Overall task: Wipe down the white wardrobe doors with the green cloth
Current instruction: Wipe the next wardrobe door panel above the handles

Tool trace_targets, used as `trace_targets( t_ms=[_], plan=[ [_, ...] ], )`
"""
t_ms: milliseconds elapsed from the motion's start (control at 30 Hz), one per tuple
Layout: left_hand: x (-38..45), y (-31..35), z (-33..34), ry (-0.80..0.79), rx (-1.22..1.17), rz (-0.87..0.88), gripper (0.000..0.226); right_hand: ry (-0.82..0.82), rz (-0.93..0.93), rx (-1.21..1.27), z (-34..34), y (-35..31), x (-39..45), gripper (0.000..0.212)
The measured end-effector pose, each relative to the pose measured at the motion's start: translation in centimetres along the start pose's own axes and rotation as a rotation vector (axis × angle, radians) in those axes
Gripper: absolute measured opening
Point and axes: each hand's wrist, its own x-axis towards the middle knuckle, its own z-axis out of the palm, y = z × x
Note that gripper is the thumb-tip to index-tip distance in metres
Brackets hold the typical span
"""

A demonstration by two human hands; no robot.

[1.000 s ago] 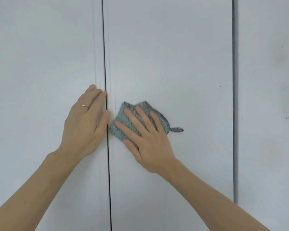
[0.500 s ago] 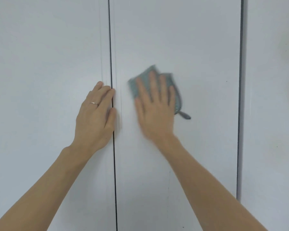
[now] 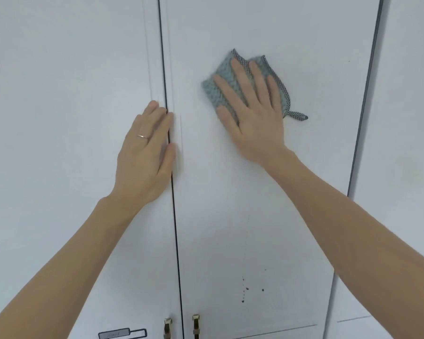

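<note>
Two white wardrobe doors fill the view: the left door (image 3: pixel 59 118) and the right door (image 3: pixel 304 167), split by a dark vertical gap. My right hand (image 3: pixel 252 111) lies flat with straight, spread fingers on the folded green cloth (image 3: pixel 218 89) and presses it against the upper part of the right door. The cloth's dark-edged loop sticks out at its lower right. My left hand (image 3: pixel 145 155), with a ring on one finger, rests flat on the left door beside the gap, its thumb across the gap.
Dark specks (image 3: pixel 245 289) dot the right door below my right arm. Two brass handles (image 3: pixel 168 326) (image 3: pixel 195 325) stand at the bottom on either side of the gap. A further white panel (image 3: pixel 406 143) lies to the right beyond another dark seam.
My right hand has slid the cloth up the right door and a little to the right. The view has tilted so the handles and specks now show. My left hand stays beside the gap.
</note>
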Motion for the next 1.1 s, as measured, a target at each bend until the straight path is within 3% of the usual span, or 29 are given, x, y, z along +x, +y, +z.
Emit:
trace_targets(
  t_ms=[100,300,367,433,500,667,800,867,1000,1100],
  plan=[
    [-1.0,0.3,0.4,0.004,-0.020,-0.014,0.048,0.013,0.068,0.052,0.6,-4.0,-2.7,0.050],
    [-4.0,0.7,1.1,-0.011,-0.022,0.001,0.049,-0.334,-0.523,0.140,1.2,-8.6,-25.6,0.052],
    [-5.0,0.8,1.2,-0.022,-0.016,0.012,0.050,-0.388,-0.642,0.131,1.3,-7.8,-28.5,0.053],
    [-5.5,0.8,1.2,-0.015,0.000,0.020,0.051,-0.382,-0.745,0.131,1.6,-6.2,-26.0,0.052],
    [-5.7,1.0,1.4,-0.013,-0.005,0.013,0.052,-0.318,-0.700,0.130,1.4,-4.2,-20.6,0.051],
    [-6.0,1.7,2.3,0.016,-0.035,-0.037,0.055,-0.059,-0.178,0.051,0.4,0.2,-7.4,0.048],
    [-6.3,2.4,3.0,0.036,-0.044,-0.086,0.057,-0.043,0.027,0.082,0.8,-2.8,-11.9,0.050],
    [-6.7,2.6,3.2,0.032,-0.048,-0.095,0.058,-0.157,-0.075,0.128,1.2,-4.8,-19.8,0.051],
    [-7.5,2.4,3.2,0.012,-0.038,-0.055,0.058,-0.478,-0.470,0.102,0.8,-5.1,-36.8,0.051],
    [-7.6,2.3,3.0,0.005,-0.035,-0.054,0.058,-0.515,-0.640,0.054,0.5,-3.4,-37.7,0.053]
  ],
)
